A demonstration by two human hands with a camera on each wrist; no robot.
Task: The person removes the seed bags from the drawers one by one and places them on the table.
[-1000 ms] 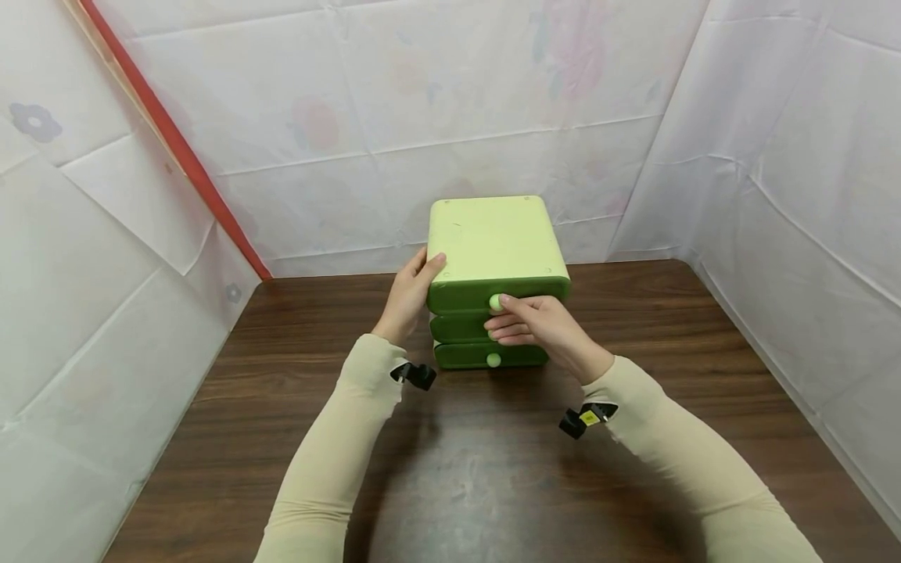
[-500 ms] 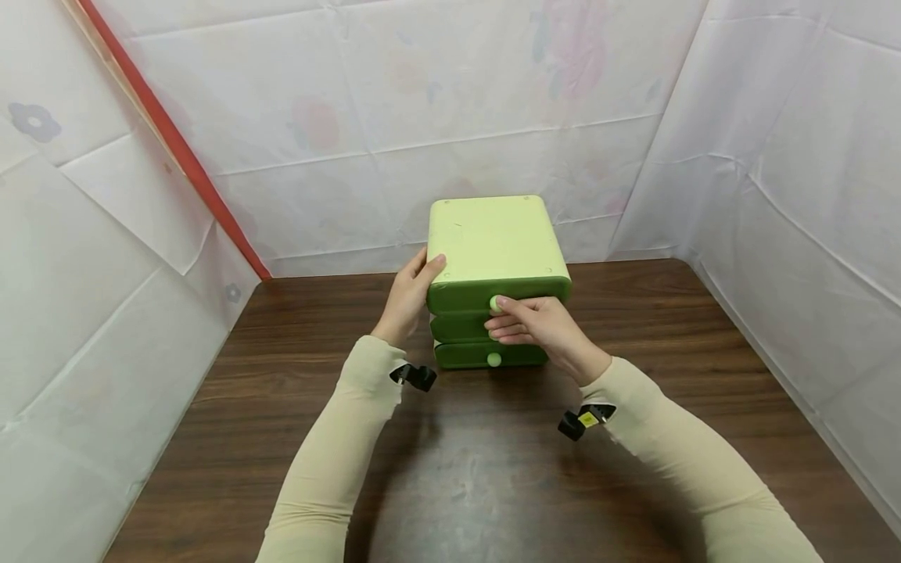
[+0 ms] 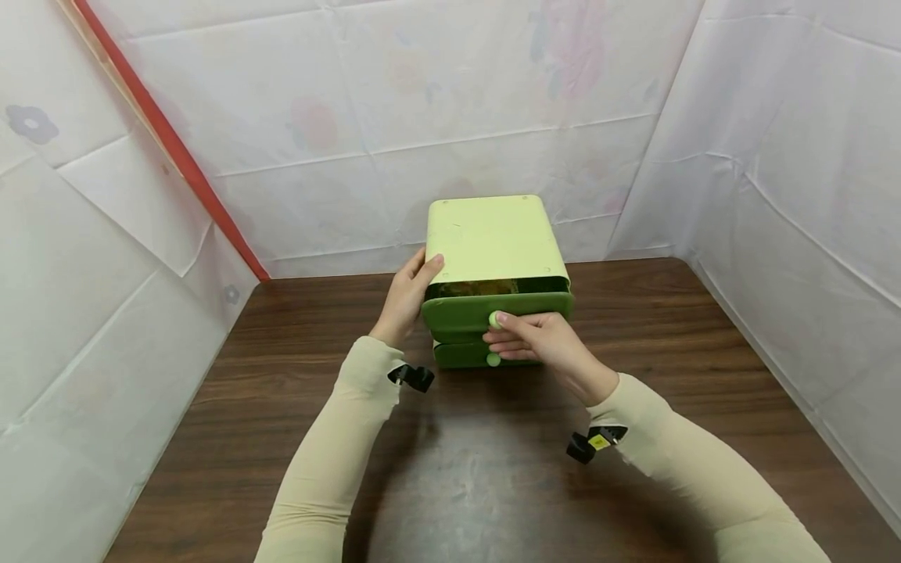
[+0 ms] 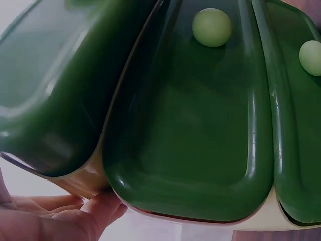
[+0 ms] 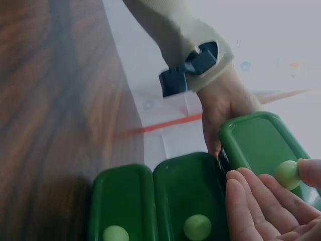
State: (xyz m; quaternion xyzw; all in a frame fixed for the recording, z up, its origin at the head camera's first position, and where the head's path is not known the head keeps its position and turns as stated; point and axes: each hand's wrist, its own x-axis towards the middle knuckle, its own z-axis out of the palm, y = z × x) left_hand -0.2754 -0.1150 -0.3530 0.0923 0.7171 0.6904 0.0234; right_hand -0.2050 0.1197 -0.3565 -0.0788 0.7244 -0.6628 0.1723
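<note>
We see the top drawer (image 3: 456, 314) standing partly out of the cabinet (image 3: 493, 238), its front nearer to us than the cabinet's top edge. The front's long axis runs left to right, across the line between body and back wall, and its round knob (image 5: 287, 174) faces us. The right hand (image 3: 549, 340) is nearer that knob and pinches it at the thumb, with the other fingers spread below. The left hand (image 3: 407, 295) grips the cabinet's upper left edge, thumb over the top and fingers against the side. So the hands are apart, one on the box and one on the drawer. Through the slot above the front we make out a brownish patch, but cannot tell what it is.

The drawer fronts are glossy dark green, with rounded corners and raised rims; we would judge them plastic. The middle drawer (image 4: 190, 115) and bottom drawer (image 3: 456, 356) sit below, each with a smooth pale-green ball of a knob. The cabinet is pale yellow-green and boxy, with small marks near its top corners. Under it lies the dark, wood-grained table (image 3: 450, 493); behind hangs a creased white sheet (image 3: 493, 86) with faint flowers.
</note>
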